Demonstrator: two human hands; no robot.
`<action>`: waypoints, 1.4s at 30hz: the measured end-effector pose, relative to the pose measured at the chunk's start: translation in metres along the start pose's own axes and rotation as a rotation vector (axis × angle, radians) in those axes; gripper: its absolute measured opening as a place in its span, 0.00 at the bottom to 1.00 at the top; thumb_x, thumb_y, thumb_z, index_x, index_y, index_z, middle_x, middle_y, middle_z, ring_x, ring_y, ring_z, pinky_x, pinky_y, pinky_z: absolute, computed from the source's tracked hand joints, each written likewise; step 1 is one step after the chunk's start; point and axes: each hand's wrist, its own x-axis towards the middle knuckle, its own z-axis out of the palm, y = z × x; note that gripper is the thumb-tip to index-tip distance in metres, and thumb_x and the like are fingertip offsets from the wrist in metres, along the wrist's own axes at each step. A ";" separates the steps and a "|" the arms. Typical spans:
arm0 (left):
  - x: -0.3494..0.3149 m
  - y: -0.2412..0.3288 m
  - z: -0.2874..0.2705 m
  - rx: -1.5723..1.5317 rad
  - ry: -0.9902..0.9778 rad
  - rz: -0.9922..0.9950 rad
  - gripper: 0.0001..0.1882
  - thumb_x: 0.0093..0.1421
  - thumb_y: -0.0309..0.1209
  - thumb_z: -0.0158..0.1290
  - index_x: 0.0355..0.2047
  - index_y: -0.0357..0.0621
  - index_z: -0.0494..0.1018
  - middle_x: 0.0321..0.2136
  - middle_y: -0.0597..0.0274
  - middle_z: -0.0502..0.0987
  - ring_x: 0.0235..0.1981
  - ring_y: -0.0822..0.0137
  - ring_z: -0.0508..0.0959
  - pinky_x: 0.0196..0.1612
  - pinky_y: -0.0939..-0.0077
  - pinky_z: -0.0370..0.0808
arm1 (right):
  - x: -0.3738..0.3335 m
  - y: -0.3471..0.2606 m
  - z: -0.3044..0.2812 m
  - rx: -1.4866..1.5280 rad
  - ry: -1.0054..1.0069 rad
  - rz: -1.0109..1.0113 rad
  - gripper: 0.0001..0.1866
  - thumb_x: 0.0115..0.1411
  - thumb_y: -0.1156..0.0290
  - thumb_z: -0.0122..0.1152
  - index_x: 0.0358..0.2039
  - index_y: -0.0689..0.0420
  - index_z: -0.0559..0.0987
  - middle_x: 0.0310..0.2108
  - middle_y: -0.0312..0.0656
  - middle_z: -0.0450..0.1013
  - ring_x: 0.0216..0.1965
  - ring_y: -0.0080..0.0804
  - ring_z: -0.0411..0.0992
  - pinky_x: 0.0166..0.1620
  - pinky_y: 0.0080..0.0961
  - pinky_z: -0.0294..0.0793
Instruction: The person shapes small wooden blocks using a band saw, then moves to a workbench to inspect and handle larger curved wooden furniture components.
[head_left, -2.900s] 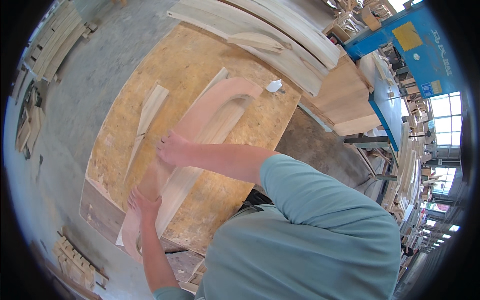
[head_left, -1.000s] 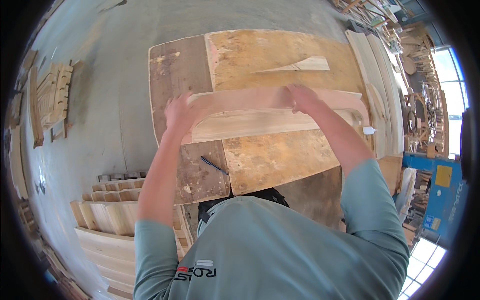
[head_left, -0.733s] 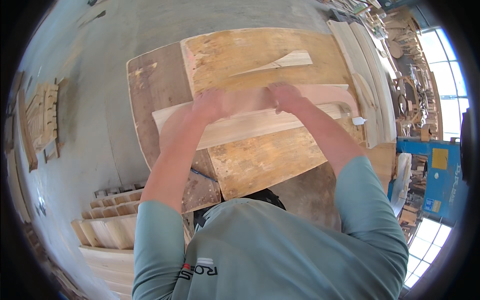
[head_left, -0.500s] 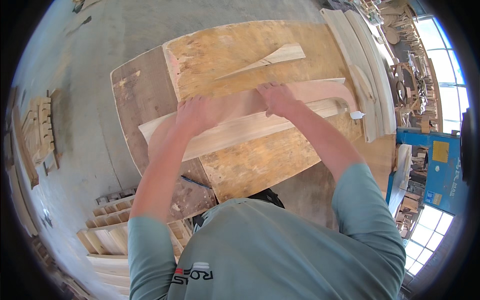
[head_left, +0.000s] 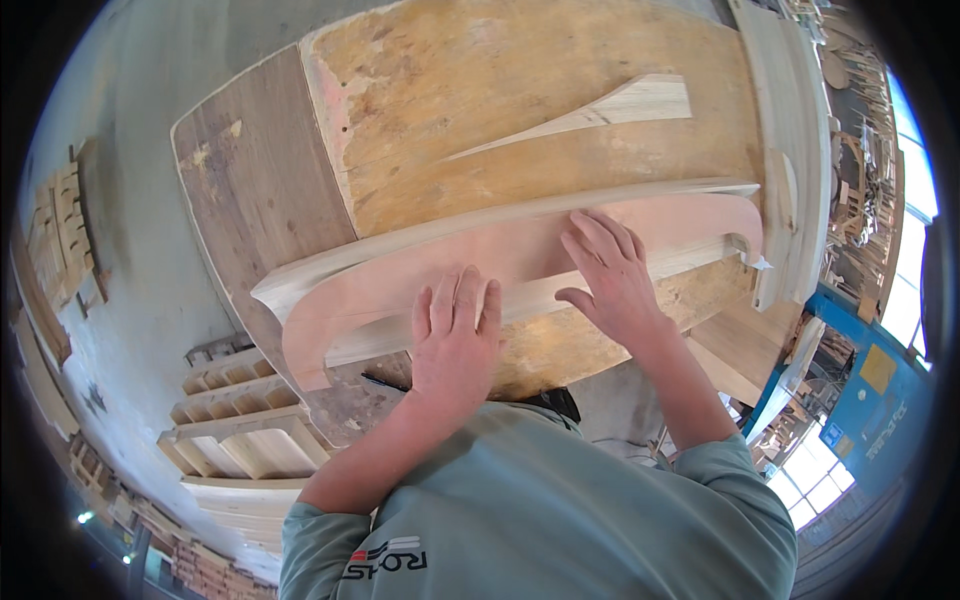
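Both hands lie flat and apart, left hand and right hand pinning the pink template onto the pale board, apparently keeping it aligned

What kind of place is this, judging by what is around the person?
Most likely a woodworking shop. Both hands press a curved pink template onto a pale wooden board on a worn workbench, and stacks of similar cut wooden parts lie on the concrete floor.

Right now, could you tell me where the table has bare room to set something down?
Bare board lies on the dark left end of the table and between the tapered offcut and the curved panel. The near edge is crowded by both hands.
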 end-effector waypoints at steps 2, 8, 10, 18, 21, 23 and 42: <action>0.001 -0.003 -0.003 0.002 0.014 -0.015 0.38 0.49 0.42 0.67 0.60 0.45 0.71 0.62 0.48 0.63 0.64 0.46 0.61 0.65 0.39 0.60 | 0.004 -0.006 0.002 0.011 0.008 -0.004 0.40 0.45 0.62 0.77 0.58 0.60 0.73 0.66 0.44 0.61 0.67 0.47 0.58 0.65 0.48 0.59; 0.012 -0.025 -0.003 0.085 -0.062 -0.032 0.35 0.47 0.43 0.67 0.58 0.52 0.75 0.62 0.50 0.64 0.64 0.42 0.60 0.63 0.29 0.57 | 0.013 -0.006 0.010 -0.017 0.015 -0.003 0.39 0.41 0.61 0.79 0.56 0.59 0.75 0.65 0.43 0.63 0.66 0.46 0.60 0.64 0.48 0.60; 0.010 -0.029 0.004 0.111 -0.016 -0.015 0.34 0.48 0.43 0.67 0.57 0.52 0.75 0.62 0.51 0.64 0.65 0.42 0.60 0.63 0.29 0.57 | 0.015 -0.003 0.012 0.010 0.030 -0.012 0.39 0.41 0.62 0.79 0.55 0.58 0.76 0.65 0.42 0.64 0.65 0.46 0.61 0.64 0.49 0.59; 0.015 -0.029 -0.011 0.001 -0.094 -0.046 0.35 0.47 0.44 0.67 0.57 0.52 0.75 0.61 0.53 0.64 0.64 0.48 0.60 0.64 0.34 0.57 | 0.021 -0.009 0.001 -0.047 -0.049 -0.006 0.34 0.43 0.61 0.77 0.53 0.55 0.78 0.65 0.41 0.62 0.64 0.44 0.61 0.65 0.53 0.57; 0.014 -0.031 -0.012 0.000 -0.083 -0.039 0.34 0.47 0.43 0.66 0.57 0.51 0.75 0.61 0.53 0.64 0.64 0.50 0.61 0.63 0.36 0.58 | 0.024 -0.012 0.000 -0.048 -0.050 -0.030 0.34 0.43 0.61 0.76 0.53 0.55 0.78 0.66 0.41 0.62 0.65 0.44 0.61 0.65 0.52 0.57; 0.012 -0.032 -0.011 0.026 -0.088 -0.023 0.34 0.48 0.42 0.66 0.56 0.50 0.75 0.60 0.53 0.65 0.63 0.50 0.62 0.63 0.37 0.58 | 0.028 -0.014 -0.001 -0.051 -0.048 -0.042 0.34 0.43 0.62 0.76 0.53 0.54 0.78 0.66 0.41 0.62 0.65 0.44 0.61 0.64 0.52 0.58; 0.074 -0.120 -0.043 -0.379 -0.343 -0.162 0.19 0.57 0.36 0.62 0.45 0.36 0.80 0.40 0.47 0.83 0.41 0.48 0.81 0.48 0.62 0.76 | 0.012 -0.016 0.027 -0.076 0.158 -0.041 0.32 0.46 0.66 0.75 0.54 0.54 0.77 0.64 0.39 0.65 0.65 0.43 0.62 0.65 0.49 0.62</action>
